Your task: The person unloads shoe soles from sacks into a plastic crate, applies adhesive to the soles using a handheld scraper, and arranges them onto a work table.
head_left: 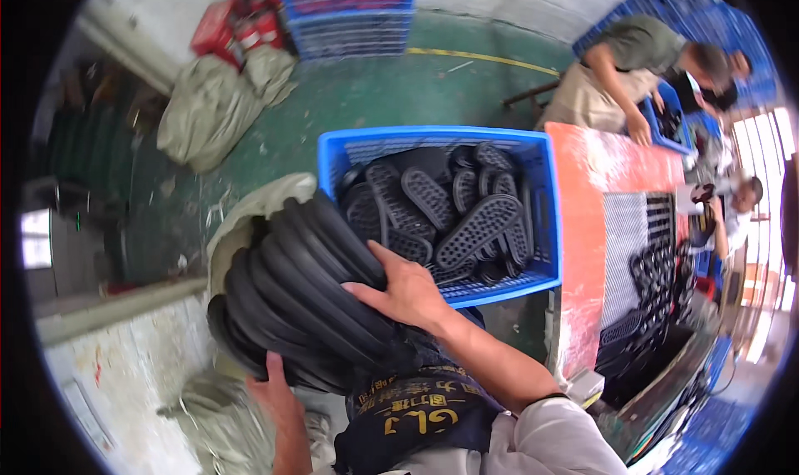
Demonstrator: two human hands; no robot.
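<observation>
A thick stack of black rubber shoe soles [304,283], nested side by side like curved ribs, lies against my dark apron. My right hand [408,290] grips its right side, with thumb and index finger showing on top. At the lower left end my left hand [279,396] holds the stack; the thumb is up and the other fingers are hidden beneath. Just beyond my right hand is a blue plastic crate [437,132], full of loose black soles [478,229] with dimpled faces. Behind the stack, a pale woven sack [225,246] stands partly covered by it.
On the right is a red-covered table [583,250] beside a conveyor [620,263] carrying black soles. A co-worker [628,67] bends over a small blue basket [670,117]; another person [732,213] sits farther right. Filled sacks [208,113] and blue crates [354,34] stand at the back.
</observation>
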